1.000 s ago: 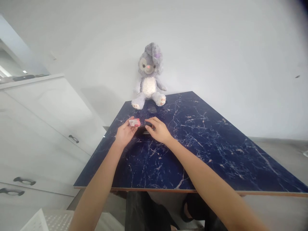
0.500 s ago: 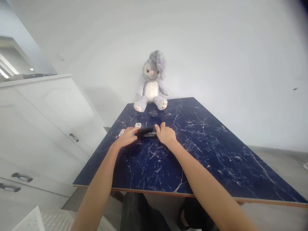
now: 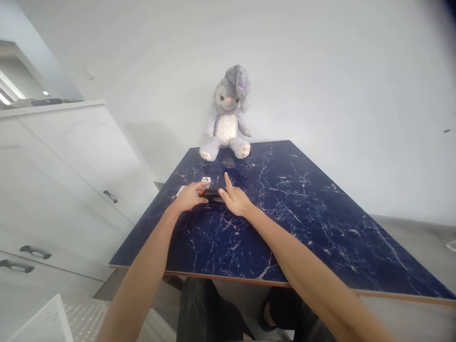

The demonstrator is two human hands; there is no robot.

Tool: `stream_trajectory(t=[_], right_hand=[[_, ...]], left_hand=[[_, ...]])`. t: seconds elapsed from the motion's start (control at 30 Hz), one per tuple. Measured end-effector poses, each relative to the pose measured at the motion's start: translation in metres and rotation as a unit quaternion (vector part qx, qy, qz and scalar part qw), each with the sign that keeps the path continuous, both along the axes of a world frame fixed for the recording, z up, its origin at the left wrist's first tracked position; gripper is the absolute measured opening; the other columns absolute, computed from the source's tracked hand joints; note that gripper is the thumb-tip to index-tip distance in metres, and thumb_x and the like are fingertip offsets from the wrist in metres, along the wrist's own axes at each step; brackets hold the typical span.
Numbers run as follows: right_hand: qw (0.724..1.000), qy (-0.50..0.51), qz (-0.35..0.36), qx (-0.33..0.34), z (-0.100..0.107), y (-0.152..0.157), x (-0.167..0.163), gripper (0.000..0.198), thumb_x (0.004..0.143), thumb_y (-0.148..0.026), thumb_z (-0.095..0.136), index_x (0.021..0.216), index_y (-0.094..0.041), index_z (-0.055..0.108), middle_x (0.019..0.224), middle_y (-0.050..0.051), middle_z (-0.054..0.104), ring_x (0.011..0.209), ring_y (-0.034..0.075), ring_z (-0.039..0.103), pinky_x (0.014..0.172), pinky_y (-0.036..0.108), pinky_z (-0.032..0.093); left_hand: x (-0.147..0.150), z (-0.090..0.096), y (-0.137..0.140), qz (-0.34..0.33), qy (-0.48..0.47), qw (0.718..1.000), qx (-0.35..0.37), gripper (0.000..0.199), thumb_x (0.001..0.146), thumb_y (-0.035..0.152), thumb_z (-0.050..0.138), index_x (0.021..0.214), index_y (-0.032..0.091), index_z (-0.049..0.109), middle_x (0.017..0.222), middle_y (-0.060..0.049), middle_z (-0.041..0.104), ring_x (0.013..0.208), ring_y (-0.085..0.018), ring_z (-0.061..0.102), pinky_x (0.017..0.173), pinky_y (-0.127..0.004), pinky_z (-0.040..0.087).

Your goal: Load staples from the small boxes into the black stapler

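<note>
A lilac-grey plush rabbit with a pale belly sits upright at the far edge of the blue, white-veined surface, before a plain pale wall. At left stands a white cabinet with dark handles; a white perforated item shows at near left, partly cut off.

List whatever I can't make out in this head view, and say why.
All in the head view:
- Stapler: far left part hidden by the left hand, right end by the right hand.
- White box: its black marking is too small to read.
- Cabinet: the things on top are blurred; its left side is cut off by the picture's edge.
</note>
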State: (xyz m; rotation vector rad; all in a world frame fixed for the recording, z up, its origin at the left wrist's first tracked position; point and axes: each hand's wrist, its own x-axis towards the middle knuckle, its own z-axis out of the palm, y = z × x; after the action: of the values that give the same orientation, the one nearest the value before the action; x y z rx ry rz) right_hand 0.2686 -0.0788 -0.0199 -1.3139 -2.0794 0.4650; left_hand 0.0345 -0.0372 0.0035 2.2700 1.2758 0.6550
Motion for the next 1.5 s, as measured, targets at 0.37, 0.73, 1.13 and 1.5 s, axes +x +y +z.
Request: stream_trajectory(t=[0.37, 0.73, 1.13, 1.5], right_hand=[[0.822, 0.542, -0.129, -0.122, -0.014, 0.033, 0.017, 0.080, 0.094, -0.072, 0.022, 0.150, -0.020, 0.041, 0.094, 0.006, 0.072, 0.086, 0.021, 0.066, 0.086, 0.035, 0.052], [0.830, 0.548, -0.033, -0.096, -0.009, 0.027, 0.005, 0.078, 0.094, -0.072, 0.025, 0.156, -0.025, 0.029, 0.134, 0.009, 0.060, 0.107, 0.022, 0.062, 0.100, 0.041, 0.048], [0.927, 0.372, -0.044, 0.003, 0.001, 0.013, 0.001, 0.072, 0.098, -0.064, 0.002, 0.161, -0.029, 0.010, 0.152, 0.008, 0.044, 0.127, 0.022, 0.053, 0.107, 0.044, 0.043], [0.892, 0.443, -0.053, -0.075, -0.004, 0.023, 0.004, 0.084, 0.091, -0.076, -0.001, 0.158, -0.030, 0.020, 0.150, 0.010, 0.048, 0.125, 0.026, 0.056, 0.099, 0.045, 0.048]], left_hand=[[0.011, 0.001, -0.005, 0.016, 0.081, 0.996, 0.034, 0.061, 0.074, 0.043, 0.079, 0.131, 0.027, 0.065, 0.127, -0.009, 0.067, 0.115, -0.031, 0.063, 0.105, -0.045, 0.046], [0.038, 0.002, -0.021, -0.032, 0.025, 0.999, 0.027, 0.063, 0.070, 0.041, 0.082, 0.129, 0.027, 0.065, 0.117, -0.004, 0.073, 0.104, -0.026, 0.069, 0.097, -0.037, 0.051], [0.043, 0.008, -0.025, -0.025, 0.069, 0.996, 0.041, 0.060, 0.069, 0.042, 0.083, 0.125, 0.024, 0.067, 0.102, -0.005, 0.074, 0.093, -0.026, 0.069, 0.086, -0.036, 0.052], [0.041, 0.001, -0.021, -0.054, 0.082, 0.993, 0.057, 0.061, 0.070, 0.038, 0.083, 0.126, 0.024, 0.065, 0.109, -0.007, 0.072, 0.098, -0.027, 0.067, 0.088, -0.037, 0.049]])
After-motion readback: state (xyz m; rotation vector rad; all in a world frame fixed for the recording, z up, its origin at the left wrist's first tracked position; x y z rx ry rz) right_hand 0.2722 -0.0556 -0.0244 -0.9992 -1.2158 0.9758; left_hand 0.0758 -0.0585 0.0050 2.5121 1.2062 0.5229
